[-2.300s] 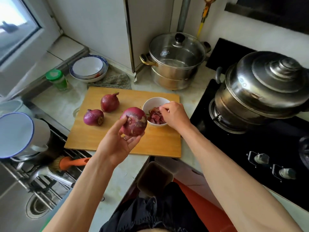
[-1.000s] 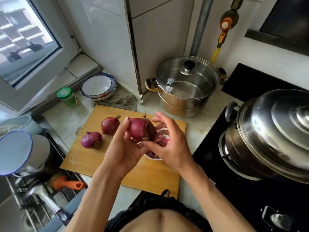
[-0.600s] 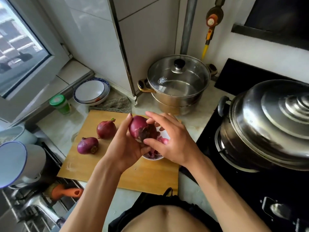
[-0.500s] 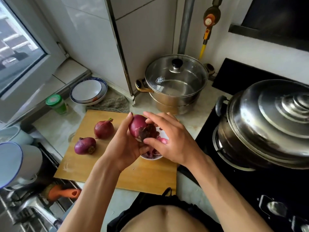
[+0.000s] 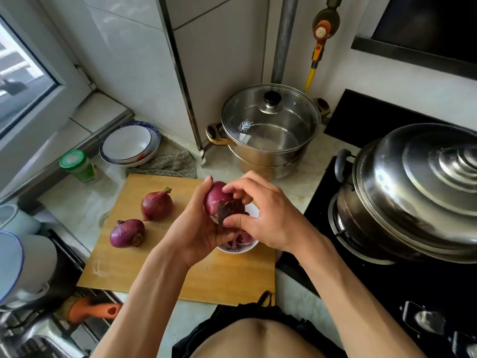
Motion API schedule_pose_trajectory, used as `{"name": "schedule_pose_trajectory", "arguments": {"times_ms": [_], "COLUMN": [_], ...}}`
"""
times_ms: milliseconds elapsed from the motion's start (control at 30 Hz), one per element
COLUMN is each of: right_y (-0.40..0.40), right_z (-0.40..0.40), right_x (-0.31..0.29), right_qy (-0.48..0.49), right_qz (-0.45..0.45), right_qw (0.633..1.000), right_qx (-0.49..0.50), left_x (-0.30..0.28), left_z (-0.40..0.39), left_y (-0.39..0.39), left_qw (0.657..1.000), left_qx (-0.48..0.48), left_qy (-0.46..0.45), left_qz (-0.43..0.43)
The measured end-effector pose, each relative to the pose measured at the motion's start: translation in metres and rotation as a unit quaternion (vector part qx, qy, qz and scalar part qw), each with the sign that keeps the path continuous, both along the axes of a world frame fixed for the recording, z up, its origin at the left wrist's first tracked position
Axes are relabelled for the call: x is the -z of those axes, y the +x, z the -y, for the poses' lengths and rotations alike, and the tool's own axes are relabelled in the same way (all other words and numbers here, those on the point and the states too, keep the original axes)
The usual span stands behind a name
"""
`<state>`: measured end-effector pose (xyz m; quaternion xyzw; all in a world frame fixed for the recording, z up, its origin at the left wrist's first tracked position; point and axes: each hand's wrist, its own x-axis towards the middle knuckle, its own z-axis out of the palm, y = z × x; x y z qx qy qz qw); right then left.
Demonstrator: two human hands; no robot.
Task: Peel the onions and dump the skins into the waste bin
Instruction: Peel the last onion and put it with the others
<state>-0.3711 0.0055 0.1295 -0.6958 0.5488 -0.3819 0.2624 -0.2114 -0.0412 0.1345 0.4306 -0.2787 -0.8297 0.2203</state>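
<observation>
My left hand (image 5: 196, 228) grips a red onion (image 5: 219, 204) above the wooden cutting board (image 5: 160, 277). My right hand (image 5: 268, 215) has its thumb and fingertips curled on the onion's dark, loose outer skin. Directly below the onion sits a small white bowl (image 5: 251, 248) holding purple skin scraps, mostly hidden by both hands. Two more red onions lie on the board to the left: one with a stem (image 5: 156, 205) and one nearer me (image 5: 127, 233). No waste bin is in view.
A glass-lidded steel pot (image 5: 268, 130) stands behind the board. A large lidded steel pot (image 5: 413, 192) sits on the black hob at right. Stacked bowls (image 5: 129, 143), a green-capped jar (image 5: 77, 165) and a cloth (image 5: 167, 164) are at back left. A dish rack with mugs is at left.
My right hand left the skin bowl and came onto the onion. Both hands now work the onion over the bowl, and the onion has turned slightly in my left hand.
</observation>
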Motion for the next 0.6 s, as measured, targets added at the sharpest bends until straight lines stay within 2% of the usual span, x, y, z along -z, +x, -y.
{"name": "schedule_pose_trajectory", "arguments": {"times_ms": [167,333,600], "right_y": [-0.003,0.001,0.0], "right_z": [0.004,0.006,0.004], "right_x": [0.001,0.006,0.013], "right_qy": [0.025,0.008,0.008], "right_qz": [0.005,0.025,0.115], "right_qw": [1.0,0.999,0.992], "right_qx": [0.006,0.02,0.056], "left_x": [0.004,0.007,0.008], "left_z": [0.004,0.009,0.012], "left_y": [-0.003,-0.004,0.0], "left_qw": [1.0,1.0,0.999], "left_qx": [0.006,0.002,0.01], "left_qy": [0.01,0.02,0.038], "left_qz": [-0.002,-0.003,-0.001]}}
